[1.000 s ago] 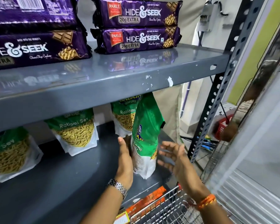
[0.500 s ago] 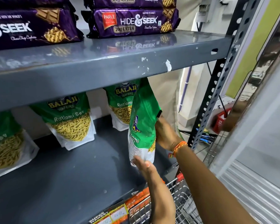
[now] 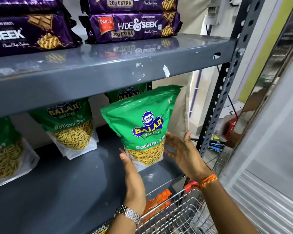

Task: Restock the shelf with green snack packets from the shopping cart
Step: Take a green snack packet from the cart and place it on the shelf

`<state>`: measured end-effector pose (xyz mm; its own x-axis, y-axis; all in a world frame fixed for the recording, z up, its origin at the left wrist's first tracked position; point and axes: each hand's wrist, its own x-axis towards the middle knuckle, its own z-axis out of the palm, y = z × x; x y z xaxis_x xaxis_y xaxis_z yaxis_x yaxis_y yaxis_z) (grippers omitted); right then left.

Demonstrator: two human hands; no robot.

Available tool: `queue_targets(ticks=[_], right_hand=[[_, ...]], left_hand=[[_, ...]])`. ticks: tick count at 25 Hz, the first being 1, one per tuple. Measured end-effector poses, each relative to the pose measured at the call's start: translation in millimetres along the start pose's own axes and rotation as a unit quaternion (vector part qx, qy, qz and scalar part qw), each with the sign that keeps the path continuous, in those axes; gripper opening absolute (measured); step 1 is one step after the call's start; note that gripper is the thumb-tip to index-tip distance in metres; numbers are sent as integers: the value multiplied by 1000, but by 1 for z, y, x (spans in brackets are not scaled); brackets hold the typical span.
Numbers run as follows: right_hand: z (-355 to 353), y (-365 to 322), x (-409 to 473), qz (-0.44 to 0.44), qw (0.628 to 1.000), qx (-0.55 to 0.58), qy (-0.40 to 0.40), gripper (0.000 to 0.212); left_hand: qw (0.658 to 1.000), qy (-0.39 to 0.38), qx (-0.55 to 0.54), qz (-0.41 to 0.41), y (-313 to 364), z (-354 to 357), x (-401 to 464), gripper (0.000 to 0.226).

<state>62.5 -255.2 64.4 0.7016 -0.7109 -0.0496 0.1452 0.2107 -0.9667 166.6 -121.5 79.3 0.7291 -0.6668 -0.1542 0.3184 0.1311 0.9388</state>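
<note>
A green Balaji Ratlami Sev packet [image 3: 142, 125] stands upright on the lower grey shelf [image 3: 66, 191] near its right front corner, label facing me. My left hand [image 3: 134, 179], with a wristwatch, grips the packet's lower left corner. My right hand [image 3: 183, 152], with an orange thread at the wrist, is just to the packet's right, palm open and fingers spread, fingertips at its edge. Three more green packets stand further back: one directly behind [image 3: 125, 93], one in the middle [image 3: 71, 127], one at the far left [image 3: 5, 152]. The wire shopping cart [image 3: 176, 213] is below my hands.
The upper shelf [image 3: 108, 68] hangs low over the packets and carries purple Hide & Seek biscuit packs [image 3: 132, 26]. A perforated metal upright [image 3: 222, 92] bounds the shelf on the right. A shiny metal panel [image 3: 269, 132] stands close at the far right.
The green packet has been turned from edge-on to label-forward. My right hand has come off its right side and spread open; my left hand has moved onto its lower left corner.
</note>
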Motion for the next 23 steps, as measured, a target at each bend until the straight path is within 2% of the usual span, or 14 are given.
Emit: queue_targets(ticks=[4,8,11,14,16,18,21,23], right_hand=[[3,-5,-1,-6,1000,-16,6,115],[3,-4,0,-11,1000,8,8,102],[-1,-5,-3,-5,1000,25,16,100],[3,-17,-14,18,999,8,31,102],[5,-33,-34,16,1000,-18,8,109],[0,-47,-83,37,999,-13,12,120],[-22,-37,-164,49,998,-34,29,97],[-38,-7,-236,92,992,-40,80,79]], left_hand=[[997,-30,-60,-30,2,-1,17,64],[995,-52,-83,-33,-4,-4,24,72],[996,-73,-47,-10,-1,-3,27,66],[998,-54,-14,-4,6,-4,25,61],[999,-49,12,8,12,-8,14,63],[997,-56,36,-32,13,-17,-16,63],[992,-109,57,-13,5,-29,-62,62],[971,-183,147,-38,-20,-39,-93,68]])
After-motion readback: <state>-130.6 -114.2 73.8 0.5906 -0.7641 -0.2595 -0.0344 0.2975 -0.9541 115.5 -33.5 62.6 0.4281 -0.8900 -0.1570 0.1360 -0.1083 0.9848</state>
